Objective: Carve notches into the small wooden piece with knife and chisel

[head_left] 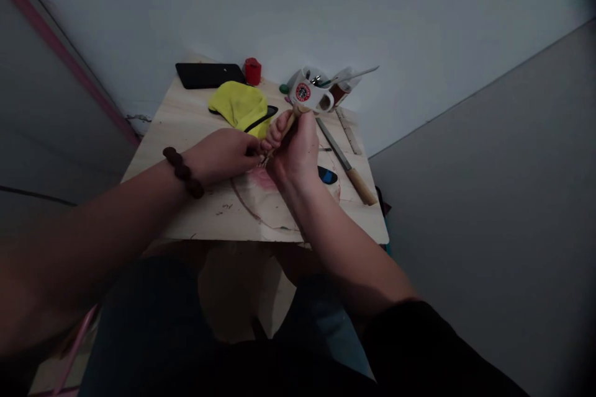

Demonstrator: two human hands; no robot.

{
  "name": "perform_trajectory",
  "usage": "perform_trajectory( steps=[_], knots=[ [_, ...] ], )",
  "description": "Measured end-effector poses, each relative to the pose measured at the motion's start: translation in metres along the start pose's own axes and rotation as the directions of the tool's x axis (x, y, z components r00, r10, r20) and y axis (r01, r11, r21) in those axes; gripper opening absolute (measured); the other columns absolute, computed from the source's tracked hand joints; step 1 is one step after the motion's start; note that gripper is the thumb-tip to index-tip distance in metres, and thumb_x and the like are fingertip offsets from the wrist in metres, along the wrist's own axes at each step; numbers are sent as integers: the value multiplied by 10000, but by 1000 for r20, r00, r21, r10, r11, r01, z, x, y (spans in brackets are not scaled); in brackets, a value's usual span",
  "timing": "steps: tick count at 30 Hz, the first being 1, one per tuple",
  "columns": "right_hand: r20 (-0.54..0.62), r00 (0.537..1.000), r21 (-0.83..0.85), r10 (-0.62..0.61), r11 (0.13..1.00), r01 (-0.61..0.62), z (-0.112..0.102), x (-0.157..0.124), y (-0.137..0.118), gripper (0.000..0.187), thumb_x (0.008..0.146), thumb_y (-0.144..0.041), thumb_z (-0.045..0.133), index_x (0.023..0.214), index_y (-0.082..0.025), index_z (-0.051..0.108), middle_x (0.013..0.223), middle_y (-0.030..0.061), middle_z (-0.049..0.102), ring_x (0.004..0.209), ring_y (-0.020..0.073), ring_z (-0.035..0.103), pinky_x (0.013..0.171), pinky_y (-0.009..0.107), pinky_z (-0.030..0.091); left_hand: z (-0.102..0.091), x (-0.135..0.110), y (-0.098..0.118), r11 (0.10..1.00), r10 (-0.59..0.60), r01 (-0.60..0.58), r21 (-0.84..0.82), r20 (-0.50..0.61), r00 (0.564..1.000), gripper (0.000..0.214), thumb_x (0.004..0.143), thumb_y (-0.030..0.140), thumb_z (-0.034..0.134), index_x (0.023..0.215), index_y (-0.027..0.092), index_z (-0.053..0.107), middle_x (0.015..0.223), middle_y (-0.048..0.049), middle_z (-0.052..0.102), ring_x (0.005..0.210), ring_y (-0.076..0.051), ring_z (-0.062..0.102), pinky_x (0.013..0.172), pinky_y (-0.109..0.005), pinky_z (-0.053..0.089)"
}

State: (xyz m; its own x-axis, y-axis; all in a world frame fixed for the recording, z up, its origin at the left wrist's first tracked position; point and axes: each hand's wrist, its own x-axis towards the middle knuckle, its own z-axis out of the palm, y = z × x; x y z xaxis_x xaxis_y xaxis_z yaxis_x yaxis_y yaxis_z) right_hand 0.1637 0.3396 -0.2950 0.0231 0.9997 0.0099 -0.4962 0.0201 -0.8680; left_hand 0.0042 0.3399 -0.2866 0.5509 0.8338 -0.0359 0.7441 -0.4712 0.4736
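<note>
The right hand (pixel 300 152) was closed tightly round a wooden-handled tool (pixel 293 118), which slanted down over the wooden table (pixel 186 217). The left hand (pixel 223 154) sat beside the tool's lower end, fingers curled inward — whether they gripped anything, I could not tell. Beyond the hands lay a yellow cloth (pixel 239 104), with a white mug (pixel 300 88) standing to its right — near the wall (pixel 298 6).

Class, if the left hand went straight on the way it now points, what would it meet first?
Most likely the right hand, closed around a slim tan wooden handle. The left hand is so near that they may be touching; depth is unclear.
</note>
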Motion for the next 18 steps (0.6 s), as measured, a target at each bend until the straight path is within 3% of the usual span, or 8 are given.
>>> perform_trajectory(
  steps=[8,13,18],
  knots=[
    [27,988,-379,-155,913,153,-8,5,11,723,1066,-965,247,820,-310,426,739,1,465,616,212,499,583,398,587,1,0,-3,999,13,-13,-47,-16,1000,248,969,342,649,972,233,871,868,-67,844,764,-267,730,681,-375,429],
    [70,985,-421,-160,890,175,-10,1,11,709,1021,-997,344,847,-315,427,772,12,486,668,226,521,585,394,553,1,1,-3,998,-14,14,-54,-4,1000,293,964,366,653,1048,235,901,894,-80,852,807,-285,742,729,-388,459],
    [90,988,-404,-121,903,148,-8,-5,9,688,1032,-976,271,834,-326,380,777,10,489,681,243,513,579,386,529,2,2,-4,999,8,-7,-45,27,1000,330,975,385,616,1016,228,903,912,-88,850,817,-283,734,733,-389,457]
  ],
)
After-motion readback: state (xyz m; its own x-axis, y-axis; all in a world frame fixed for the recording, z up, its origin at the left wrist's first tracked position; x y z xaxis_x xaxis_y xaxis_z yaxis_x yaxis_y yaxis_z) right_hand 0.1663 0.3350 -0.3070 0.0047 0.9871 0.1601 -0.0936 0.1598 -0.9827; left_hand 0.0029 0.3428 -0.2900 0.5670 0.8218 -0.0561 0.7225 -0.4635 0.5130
